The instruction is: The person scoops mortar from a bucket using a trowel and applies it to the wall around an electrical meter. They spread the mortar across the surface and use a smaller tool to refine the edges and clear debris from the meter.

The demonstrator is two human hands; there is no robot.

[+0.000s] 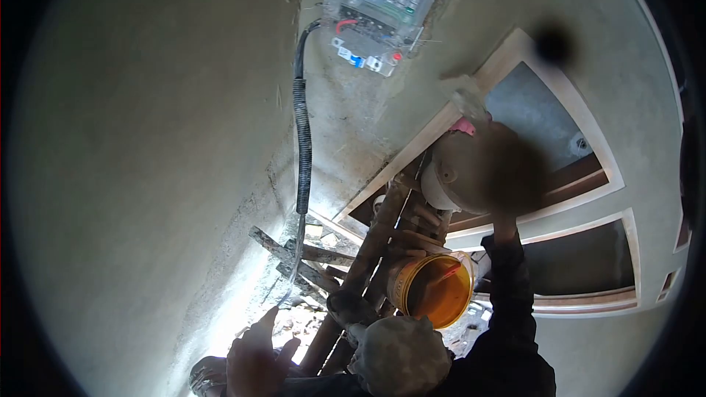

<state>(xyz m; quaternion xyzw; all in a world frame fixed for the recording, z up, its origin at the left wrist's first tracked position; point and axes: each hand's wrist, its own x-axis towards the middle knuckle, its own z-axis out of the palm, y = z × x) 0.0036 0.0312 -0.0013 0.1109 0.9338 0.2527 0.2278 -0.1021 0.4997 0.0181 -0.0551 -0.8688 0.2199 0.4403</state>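
Note:
My left hand (257, 359) is at the lower left, open, its fingers apart and nothing visible in them. My right arm, in a dark sleeve (509, 287), reaches up at the right. A dark blurred spot covers my right hand (506, 222), so only its wrist end shows. Just beyond that spot is a grey, mortar-coloured object (471, 105), too blurred to name. A pale bucket (439, 192) with grey contents stands close to the right hand. Below it is a yellow bucket (401, 287) with something orange inside.
Wooden scaffold poles (370, 254) run beneath me. A corrugated cable conduit (302, 147) hangs along the wall corner from an electricity meter (386, 4) with exposed wires. Pale window frames (588, 114) are set in the right wall. Rubble (305, 327) lies far below.

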